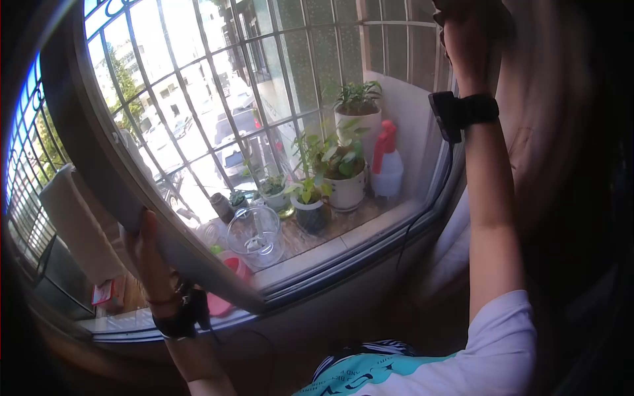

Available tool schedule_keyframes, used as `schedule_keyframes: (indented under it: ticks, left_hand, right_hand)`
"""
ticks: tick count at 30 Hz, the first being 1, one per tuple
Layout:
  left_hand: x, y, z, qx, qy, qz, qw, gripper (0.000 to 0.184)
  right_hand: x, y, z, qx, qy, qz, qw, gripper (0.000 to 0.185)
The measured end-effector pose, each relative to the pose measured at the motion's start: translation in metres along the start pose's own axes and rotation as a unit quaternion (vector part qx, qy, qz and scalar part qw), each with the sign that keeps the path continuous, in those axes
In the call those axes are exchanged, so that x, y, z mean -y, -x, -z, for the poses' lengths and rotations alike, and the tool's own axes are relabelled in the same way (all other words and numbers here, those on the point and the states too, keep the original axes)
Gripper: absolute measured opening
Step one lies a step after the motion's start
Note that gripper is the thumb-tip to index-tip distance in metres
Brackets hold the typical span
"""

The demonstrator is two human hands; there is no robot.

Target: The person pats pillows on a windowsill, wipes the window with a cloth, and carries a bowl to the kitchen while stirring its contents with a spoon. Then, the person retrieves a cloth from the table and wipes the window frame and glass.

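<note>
My left hand (146, 254) is at the grey window sash (99, 142), which stands swung open at the left. The thumb lies against its edge, and the other fingers are mostly hidden. High at the upper right is my right hand (472, 39), raised beside the window frame and the pale curtain (551, 72). Its fingers are dark and cut off by the top of the view, so what they touch is unclear. Each wrist wears a black band, and a cable hangs from the right one (452, 117).
Metal bars (247, 41) cross the window. On the sill stand several potted plants (347, 178), a spray bottle (387, 165) with a red top, a clear container (255, 237) and a pink item (221, 305). A beige cloth (82, 218) and a red-and-white box (107, 294) show at the left.
</note>
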State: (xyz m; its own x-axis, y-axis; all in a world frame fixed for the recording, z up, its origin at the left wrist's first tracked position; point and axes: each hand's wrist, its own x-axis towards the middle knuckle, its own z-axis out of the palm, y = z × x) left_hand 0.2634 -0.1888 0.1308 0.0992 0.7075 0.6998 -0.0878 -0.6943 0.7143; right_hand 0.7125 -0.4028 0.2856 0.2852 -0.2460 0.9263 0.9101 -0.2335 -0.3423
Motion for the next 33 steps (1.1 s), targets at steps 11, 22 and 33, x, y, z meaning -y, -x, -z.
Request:
schedule_keyframes:
  ticks: [11,22,33]
  left_hand:
    - [-0.003,-0.001,-0.011,0.0,0.104,-0.036,0.994,0.025]
    - [0.001,-0.002,-0.007,-0.035,-0.012,-0.015,0.999,0.03]
    - [-0.003,0.005,-0.015,-0.097,-0.002,-0.025,0.995,0.046]
  right_hand:
    - [-0.044,-0.006,-0.013,0.037,-0.041,0.003,0.998,0.021]
    - [0.148,0.309,0.021,0.24,-0.149,0.356,0.891,0.045]
    - [-0.092,0.246,0.055,0.086,0.048,-0.008,0.995,0.039]
